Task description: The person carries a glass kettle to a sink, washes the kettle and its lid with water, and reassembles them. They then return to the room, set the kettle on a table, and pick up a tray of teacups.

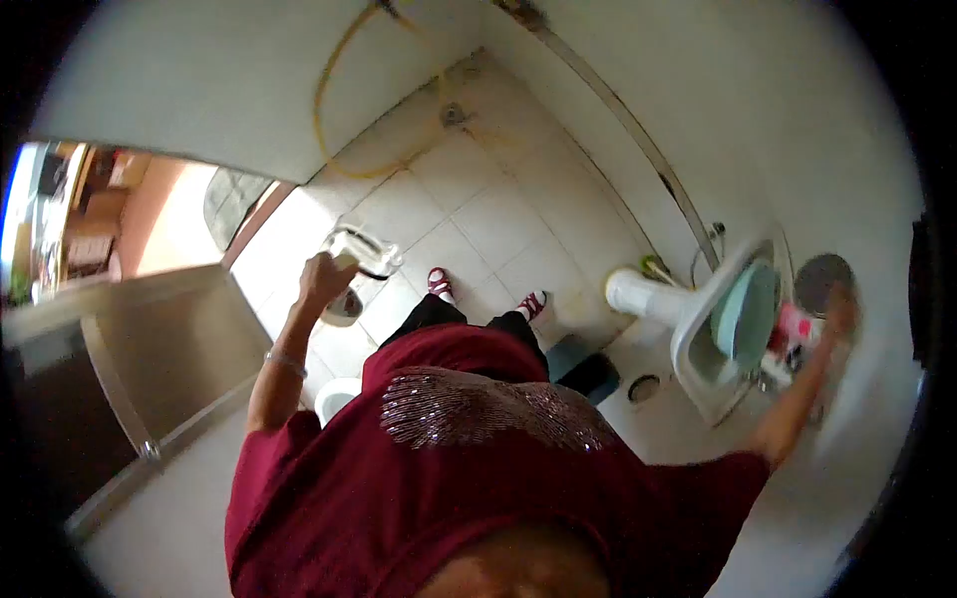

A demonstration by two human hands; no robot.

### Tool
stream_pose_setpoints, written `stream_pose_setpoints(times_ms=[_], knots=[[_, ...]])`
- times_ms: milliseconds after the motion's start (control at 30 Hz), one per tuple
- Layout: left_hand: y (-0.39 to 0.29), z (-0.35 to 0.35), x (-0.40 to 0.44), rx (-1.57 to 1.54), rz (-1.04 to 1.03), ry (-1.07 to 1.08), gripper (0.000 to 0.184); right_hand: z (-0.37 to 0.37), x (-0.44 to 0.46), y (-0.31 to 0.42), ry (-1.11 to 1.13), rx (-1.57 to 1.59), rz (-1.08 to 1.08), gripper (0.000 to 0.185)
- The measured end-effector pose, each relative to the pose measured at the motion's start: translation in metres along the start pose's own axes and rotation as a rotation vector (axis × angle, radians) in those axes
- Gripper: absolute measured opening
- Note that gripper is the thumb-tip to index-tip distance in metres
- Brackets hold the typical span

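My left hand (327, 283) is closed around the edge of a whitish, see-through plastic thing with a dark strip (361, 246), held out over the tiled floor. Its exact kind I cannot make out. On the other side, my right hand (840, 317) reaches up beside the sink, by the wall. It is smeared by motion, so its fingers do not show clearly. Just past it is a dark, round, flat shape (824, 283); whether the hand touches it I cannot tell. A pale green basin (746, 316) sits tilted in the white sink (688, 349), with pink and white items (794, 325) behind it.
A yellow hose (321, 105) loops down from the top wall near a floor drain (453, 115). The sink's white pedestal (646, 295) stands to the right. A dark bin-like thing (586, 371) is by my legs. An open doorway (164, 214) and a door (169, 349) are at left.
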State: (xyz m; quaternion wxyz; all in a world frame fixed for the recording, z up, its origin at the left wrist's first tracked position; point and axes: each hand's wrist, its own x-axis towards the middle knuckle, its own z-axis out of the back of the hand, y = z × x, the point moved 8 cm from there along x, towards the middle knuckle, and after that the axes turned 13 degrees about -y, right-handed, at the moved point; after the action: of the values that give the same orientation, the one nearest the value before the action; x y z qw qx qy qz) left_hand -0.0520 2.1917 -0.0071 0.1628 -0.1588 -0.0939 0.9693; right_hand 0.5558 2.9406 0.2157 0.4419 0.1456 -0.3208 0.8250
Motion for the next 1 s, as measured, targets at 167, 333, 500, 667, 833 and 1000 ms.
stream_pose_setpoints(times_ms=[167, 333, 500, 667, 833, 1000], knots=[[-0.027, 0.035, 0.006, -0.064, -0.127, -0.19, 0.046, 0.024, -0.007, 0.164, -0.094, 0.031, -0.104, 0.023], [-0.06, 0.038, 0.016, -0.367, -0.03, -0.081, 0.04, 0.146, -0.028, 0.29, -0.383, 0.433, 0.192, 0.014], [-0.108, 0.063, -0.003, -0.516, -0.149, -0.069, 0.035, 0.216, -0.063, 0.302, -0.529, 0.456, 0.25, 0.013], [-0.122, 0.072, -0.008, -0.539, -0.268, -0.073, 0.036, 0.253, -0.078, 0.28, -0.543, 0.624, 0.087, 0.03], [-0.121, 0.074, -0.007, -0.568, -0.195, -0.001, 0.038, 0.248, -0.114, 0.241, -0.211, 0.581, -0.21, 0.031], [-0.156, 0.105, -0.03, -0.64, -0.29, 0.031, 0.036, 0.257, -0.171, 0.18, -0.158, 0.612, -0.288, 0.036]])
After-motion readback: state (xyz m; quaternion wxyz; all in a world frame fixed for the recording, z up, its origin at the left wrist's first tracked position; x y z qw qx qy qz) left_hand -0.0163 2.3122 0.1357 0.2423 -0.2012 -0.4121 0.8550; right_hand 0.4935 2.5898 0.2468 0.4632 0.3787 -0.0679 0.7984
